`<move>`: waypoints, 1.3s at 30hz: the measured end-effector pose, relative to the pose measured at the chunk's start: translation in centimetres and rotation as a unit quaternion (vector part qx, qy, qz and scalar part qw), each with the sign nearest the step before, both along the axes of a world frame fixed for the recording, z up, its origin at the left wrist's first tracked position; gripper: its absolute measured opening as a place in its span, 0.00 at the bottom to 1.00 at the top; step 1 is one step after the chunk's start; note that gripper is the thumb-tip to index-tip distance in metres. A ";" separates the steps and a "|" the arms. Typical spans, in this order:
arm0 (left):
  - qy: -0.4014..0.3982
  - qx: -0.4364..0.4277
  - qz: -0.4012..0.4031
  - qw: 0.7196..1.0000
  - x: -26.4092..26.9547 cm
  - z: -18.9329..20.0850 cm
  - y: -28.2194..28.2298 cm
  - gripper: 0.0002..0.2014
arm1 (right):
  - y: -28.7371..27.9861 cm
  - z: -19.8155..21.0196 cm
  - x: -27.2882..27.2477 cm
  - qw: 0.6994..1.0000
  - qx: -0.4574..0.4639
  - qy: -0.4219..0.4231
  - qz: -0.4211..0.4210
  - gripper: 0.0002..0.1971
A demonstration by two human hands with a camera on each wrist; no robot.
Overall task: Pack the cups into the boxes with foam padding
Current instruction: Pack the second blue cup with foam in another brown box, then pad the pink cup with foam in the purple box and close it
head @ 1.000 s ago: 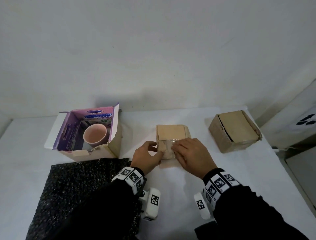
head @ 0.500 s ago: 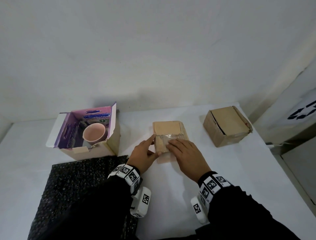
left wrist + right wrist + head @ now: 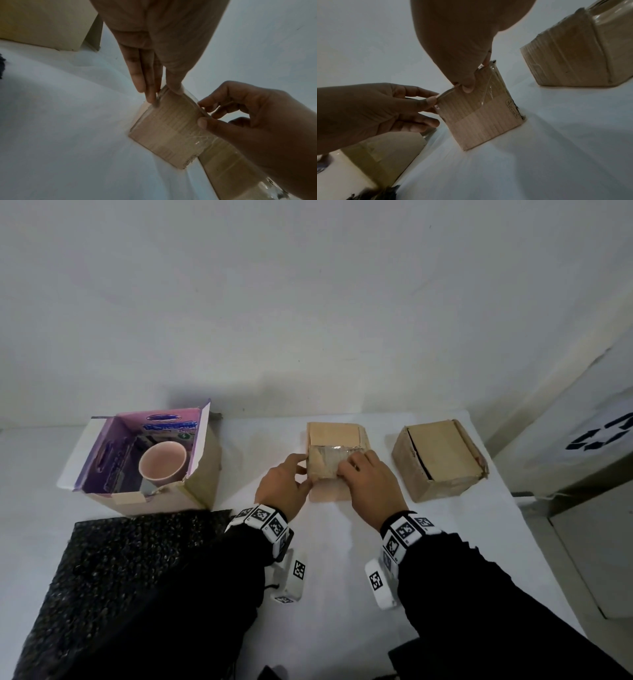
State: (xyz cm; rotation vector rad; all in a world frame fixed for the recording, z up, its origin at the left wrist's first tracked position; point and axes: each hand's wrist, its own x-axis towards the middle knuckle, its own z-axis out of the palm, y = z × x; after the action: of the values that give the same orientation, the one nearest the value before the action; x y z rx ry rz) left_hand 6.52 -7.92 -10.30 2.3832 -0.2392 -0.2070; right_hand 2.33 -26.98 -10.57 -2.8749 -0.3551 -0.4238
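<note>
From the head view, both hands are seen on the small cardboard box [image 3: 334, 460] in the middle of the bench [image 3: 445, 542]. The left hand [image 3: 282, 486] is set against the box's left edge, thumb on the front corner; the right hand [image 3: 371, 484] is laid over its taped near flap, fingers curled at the top edge. Well to the left of the left hand, a pink cup [image 3: 162, 460] stands in the open purple box [image 3: 144, 460], with no padding visible around it. A sheet of black foam [image 3: 137, 570] lies unused on the bench, just left of the left forearm. To the right of the right hand a second cardboard box [image 3: 440, 458] sits with its flaps folded over.

In the left wrist view, the left hand [image 3: 154, 54] is seen with straight fingers pressed to the box's [image 3: 171, 128] upper corner, while the right hand [image 3: 248, 115] pinches the flap's top edge between thumb and fingers.

In the right wrist view, the same pinch is confirmed: the right hand [image 3: 458, 54] grips the taped flap of the box [image 3: 481, 117], and the left hand [image 3: 376, 108] nips the corner between thumb and forefinger.

The task is judged to be early: one cup is boxed without foam, the middle box is being opened, and no foam has been placed.
</note>
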 end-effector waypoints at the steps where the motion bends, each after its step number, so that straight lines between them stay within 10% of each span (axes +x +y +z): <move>1: -0.009 0.009 0.005 1.000 0.0 0.2 0.1 0.21 | -0.1 0.1 0.4 1.000 0.003 0.003 0.002 0.14; 8: -0.002 0.000 0.023 1.000 -2.2 0.3 5.2 0.12 | 1.6 0.6 1.1 0.996 0.084 0.038 0.023 0.04; 23: -0.005 0.152 -0.062 0.986 -8.9 1.3 28.1 0.01 | 24.5 -0.6 -5.1 0.954 0.171 0.204 0.140 0.09; 29: 0.062 0.220 -0.089 0.969 -10.7 -2.6 34.5 0.30 | 29.9 -4.0 -8.2 0.944 0.020 0.304 0.127 0.38; 34: 0.075 0.247 -0.132 0.957 -11.6 -4.5 35.0 0.46 | 31.0 -5.2 -9.1 0.964 0.002 0.250 0.088 0.18; 39: -0.050 0.255 -0.098 0.961 -11.6 -3.9 35.3 0.38 | 30.4 -4.3 -7.8 0.971 0.152 0.157 0.096 0.05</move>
State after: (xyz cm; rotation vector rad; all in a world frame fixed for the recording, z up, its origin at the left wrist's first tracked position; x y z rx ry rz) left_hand -5.10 27.34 -14.20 2.8855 -0.5257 -0.2655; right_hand -5.46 3.42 -14.83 -2.5222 -0.4615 0.0148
